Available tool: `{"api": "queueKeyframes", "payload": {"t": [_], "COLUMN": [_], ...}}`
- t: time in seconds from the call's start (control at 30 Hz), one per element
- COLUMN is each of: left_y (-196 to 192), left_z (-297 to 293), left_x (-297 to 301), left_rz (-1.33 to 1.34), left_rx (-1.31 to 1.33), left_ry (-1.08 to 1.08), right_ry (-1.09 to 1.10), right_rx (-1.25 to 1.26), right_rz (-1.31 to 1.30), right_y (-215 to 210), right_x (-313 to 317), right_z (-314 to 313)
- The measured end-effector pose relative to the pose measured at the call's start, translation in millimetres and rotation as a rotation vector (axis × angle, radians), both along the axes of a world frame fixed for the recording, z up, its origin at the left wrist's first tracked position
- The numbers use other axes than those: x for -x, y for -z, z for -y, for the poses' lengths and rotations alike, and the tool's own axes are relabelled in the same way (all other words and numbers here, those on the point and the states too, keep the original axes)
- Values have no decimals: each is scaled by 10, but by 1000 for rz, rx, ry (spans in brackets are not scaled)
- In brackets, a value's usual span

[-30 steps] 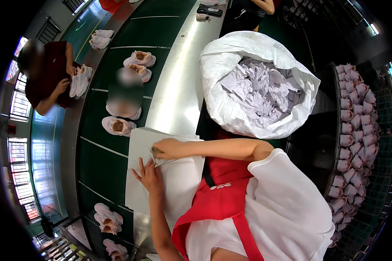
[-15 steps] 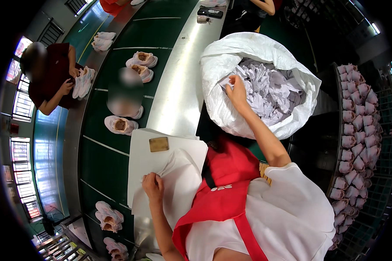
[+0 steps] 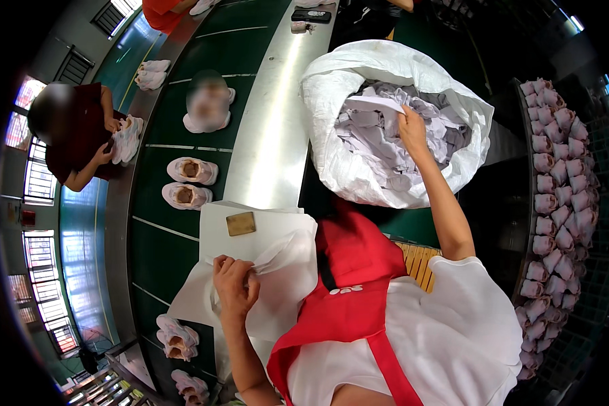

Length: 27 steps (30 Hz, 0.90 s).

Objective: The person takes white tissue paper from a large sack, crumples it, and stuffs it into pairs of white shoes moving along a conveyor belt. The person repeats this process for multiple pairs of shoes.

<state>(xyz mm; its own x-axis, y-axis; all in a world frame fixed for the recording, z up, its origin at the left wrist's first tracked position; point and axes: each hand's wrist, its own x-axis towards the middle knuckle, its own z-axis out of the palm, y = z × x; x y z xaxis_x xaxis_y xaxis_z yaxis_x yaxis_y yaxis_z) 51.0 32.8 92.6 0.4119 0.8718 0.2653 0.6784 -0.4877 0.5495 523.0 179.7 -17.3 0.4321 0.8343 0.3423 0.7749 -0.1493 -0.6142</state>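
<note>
A big white woven sack (image 3: 331,68) stands open at the right, filled with crumpled pale paper (image 3: 375,152). Over its mouth, my right hand (image 3: 413,133) pinches one end of a folded strip of paper (image 3: 374,103). My left hand (image 3: 235,287) lies at the near left of a stack of white paper sheets (image 3: 213,227). Its curled fingers grip a loose, creased sheet (image 3: 277,277), which spreads over the stack and hangs past its left side. A small brown-gold block (image 3: 241,224) rests on the stack's far part.
A green conveyor belt (image 3: 162,243) carries several pale shoes (image 3: 186,195) beside the metal ledge (image 3: 267,155). Across it, a person in dark red (image 3: 81,128) handles white shoes (image 3: 126,140). At the right stands a rack full of pale shoes (image 3: 555,203).
My right hand has moved right across the sack and now holds a paper strip. The left hand has shifted slightly, and the loose sheet reaches farther left. Shoes have moved along the belt.
</note>
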Motion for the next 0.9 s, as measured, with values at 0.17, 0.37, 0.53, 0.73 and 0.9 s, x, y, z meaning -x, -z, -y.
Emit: {"api": "queueKeyframes", "payload": {"t": [0.17, 0.37, 0.53, 0.73, 0.9], "left_y": [-224, -402, -234, -595, -565], "left_z": [-41, -154, -92, -37, 43], "left_x": [-331, -735, -438, -202, -82], "left_rz": [-64, -234, -224, -10, 61], "left_rx": [-27, -333, -201, 28, 90], "left_ry": [214, 211, 235, -194, -255], "right_ry": [-226, -1181, -1336, -590, 294], "right_rx": [-50, 65, 413, 183, -75], "right_rz": [-235, -113, -128, -480, 243], "right_y": [-694, -1039, -1328, -449, 623], "right_x": [709, 2085, 1918, 921, -190], "right_z": [396, 1090, 1097, 648, 22]}}
